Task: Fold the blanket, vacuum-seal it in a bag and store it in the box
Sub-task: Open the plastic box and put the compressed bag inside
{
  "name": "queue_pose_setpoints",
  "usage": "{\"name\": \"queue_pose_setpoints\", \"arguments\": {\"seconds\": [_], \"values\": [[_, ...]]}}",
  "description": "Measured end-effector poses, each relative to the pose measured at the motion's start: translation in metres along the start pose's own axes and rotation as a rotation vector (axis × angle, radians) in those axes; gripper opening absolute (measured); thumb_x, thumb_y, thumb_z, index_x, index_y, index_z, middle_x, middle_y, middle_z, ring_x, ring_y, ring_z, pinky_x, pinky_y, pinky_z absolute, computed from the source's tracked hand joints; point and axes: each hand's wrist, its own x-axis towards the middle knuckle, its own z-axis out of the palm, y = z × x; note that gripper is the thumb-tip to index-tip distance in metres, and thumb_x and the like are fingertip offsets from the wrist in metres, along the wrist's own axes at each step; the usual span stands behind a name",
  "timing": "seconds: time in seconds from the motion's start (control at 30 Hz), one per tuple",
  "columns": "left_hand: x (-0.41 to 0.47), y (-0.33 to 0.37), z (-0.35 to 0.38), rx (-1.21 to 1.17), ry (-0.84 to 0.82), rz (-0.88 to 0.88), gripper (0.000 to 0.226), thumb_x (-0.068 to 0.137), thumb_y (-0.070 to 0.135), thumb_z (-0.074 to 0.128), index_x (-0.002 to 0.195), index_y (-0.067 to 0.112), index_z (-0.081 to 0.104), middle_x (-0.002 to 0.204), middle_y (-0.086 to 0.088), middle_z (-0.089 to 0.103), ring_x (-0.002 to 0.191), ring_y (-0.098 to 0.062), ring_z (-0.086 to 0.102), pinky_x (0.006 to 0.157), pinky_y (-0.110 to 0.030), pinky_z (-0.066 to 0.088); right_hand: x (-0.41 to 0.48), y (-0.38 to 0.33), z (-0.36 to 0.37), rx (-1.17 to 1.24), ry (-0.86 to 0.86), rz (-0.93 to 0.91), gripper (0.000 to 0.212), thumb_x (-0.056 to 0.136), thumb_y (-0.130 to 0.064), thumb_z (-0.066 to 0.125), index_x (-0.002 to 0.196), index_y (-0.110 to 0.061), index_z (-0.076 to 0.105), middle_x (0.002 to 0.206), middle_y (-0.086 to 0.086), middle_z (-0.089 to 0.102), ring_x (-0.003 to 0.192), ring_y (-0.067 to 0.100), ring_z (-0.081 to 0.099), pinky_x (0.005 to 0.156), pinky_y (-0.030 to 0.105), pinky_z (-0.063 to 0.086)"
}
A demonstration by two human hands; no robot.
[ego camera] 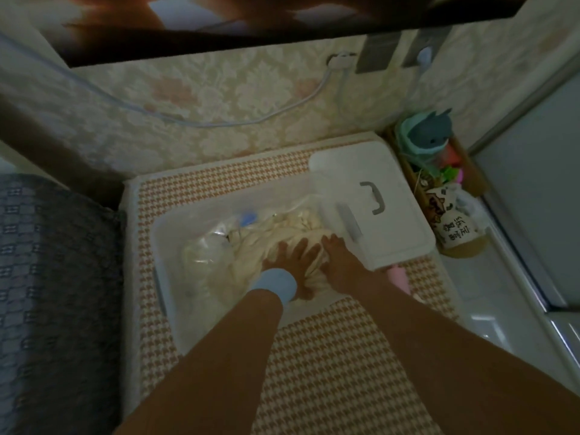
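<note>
Blanket (284, 226) lies directly under your grip — left hand (293, 257) and right hand (340, 255) flat, pressing, clasping nothing — its length running leftward in the box (163, 246); right hand nearer the lid (386, 215).

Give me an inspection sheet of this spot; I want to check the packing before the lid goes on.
Surface: checked mat lies under the box.
Job's things: bagged blanket sits inside the clear box; white lid is off and lies at the box's right side.
Clutter: pink item, partly hidden beside the lid.
Grippers: left hand and right hand press on the bagged blanket, fingers straight.
Cables: white cable loops down the wall from a plug.
Surroundings: basket of toys on the right; grey fabric on the left; patterned wallpaper behind.
</note>
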Motion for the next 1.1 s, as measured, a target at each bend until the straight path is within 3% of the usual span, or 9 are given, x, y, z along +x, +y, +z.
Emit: {"name": "queue_pose_setpoints", "arguments": {"seconds": [0.2,0.3,0.4,0.47,0.63,0.77,0.9,1.0,1.1], "values": [[-0.031,0.010,-0.081,0.034,0.083,-0.082,0.051,0.093,0.049,0.040,0.143,0.038,0.038,0.153,0.003,0.032,0.137,-0.026,0.035,0.109,-0.043,0.035,-0.028,-0.022,-0.038,0.044,0.008,-0.142,0.055,0.097,-0.002,0.047,0.151,-0.010,0.036,0.158,0.016,0.028,0.144,0.035,0.030,0.115,0.039,0.028],[-0.026,0.047,-0.127,0.045,0.340,-0.110,0.034,0.094,0.032,0.041,0.123,0.027,0.059,0.128,-0.004,0.057,0.112,-0.027,0.057,0.092,-0.039,0.045,-0.033,-0.003,-0.089,0.280,0.100,-0.180,0.038,0.101,-0.009,0.046,0.137,-0.014,0.057,0.136,0.010,0.059,0.125,0.027,0.055,0.106,0.036,0.043],[-0.008,0.090,-0.159,-0.019,0.638,-0.085,0.024,0.090,0.027,0.046,0.110,0.023,0.058,0.108,-0.001,0.063,0.099,-0.026,0.059,0.091,-0.038,0.040,-0.020,0.047,-0.130,0.536,0.214,-0.079,0.027,0.101,-0.013,0.048,0.119,-0.017,0.067,0.125,0.006,0.065,0.115,0.026,0.063,0.098,0.044,0.052],[0.013,0.121,-0.173,-0.085,0.726,-0.035,0.026,0.089,0.025,0.047,0.114,0.023,0.055,0.111,-0.001,0.061,0.104,-0.025,0.056,0.095,-0.039,0.038,-0.009,0.096,-0.151,0.509,0.232,0.011,0.029,0.101,-0.012,0.044,0.118,-0.021,0.066,0.130,0.004,0.061,0.110,0.022,0.062,0.083,0.033,0.055],[0.083,0.172,-0.166,-0.125,0.356,0.034,0.049,0.096,0.030,0.042,0.144,0.029,0.032,0.146,-0.003,0.034,0.129,-0.029,0.038,0.104,-0.045,0.038,0.011,0.194,-0.155,0.409,0.142,0.265,0.052,0.096,-0.010,0.048,0.146,-0.022,0.042,0.116,0.006,0.060,0.076,0.016,0.060,0.051,0.022,0.046],[0.136,0.190,-0.138,-0.040,0.108,0.005,0.062,0.098,0.041,0.040,0.152,0.034,0.011,0.160,-0.001,0.008,0.143,-0.030,0.018,0.112,-0.048,0.029,0.034,0.237,-0.135,0.275,0.083,0.327,0.081,0.093,-0.029,0.055,0.159,-0.020,0.009,0.156,0.010,0.032,0.133,0.029,0.045,0.103,0.036,0.047],[0.165,0.202,-0.116,-0.037,-0.001,-0.014,0.070,0.097,0.046,0.040,0.152,0.036,-0.002,0.161,0.000,-0.004,0.146,-0.029,0.012,0.115,-0.049,0.026,0.048,0.249,-0.124,0.397,0.053,0.340,0.089,0.097,-0.028,0.057,0.159,-0.016,-0.005,0.161,0.011,0.022,0.140,0.029,0.036,0.103,0.032,0.038],[0.178,0.207,-0.104,-0.053,-0.065,-0.007,0.074,0.096,0.048,0.043,0.152,0.036,-0.003,0.161,0.001,-0.006,0.147,-0.028,0.009,0.116,-0.047,0.022,0.059,0.251,-0.118,0.530,0.093,0.371,0.083,0.096,-0.024,0.057,0.159,-0.015,0.003,0.160,0.011,0.024,0.141,0.029,0.035,0.105,0.034,0.038],[0.179,0.207,-0.100,-0.042,-0.026,0.006,0.073,0.096,0.045,0.043,0.152,0.034,-0.003,0.161,0.002,-0.004,0.148,-0.026,0.004,0.118,-0.048,0.018,0.061,0.250,-0.122,0.681,0.152,0.377,0.056,0.097,-0.017,0.055,0.149,-0.015,0.038,0.145,0.010,0.048,0.124,0.027,0.051,0.096,0.031,0.047]]}}
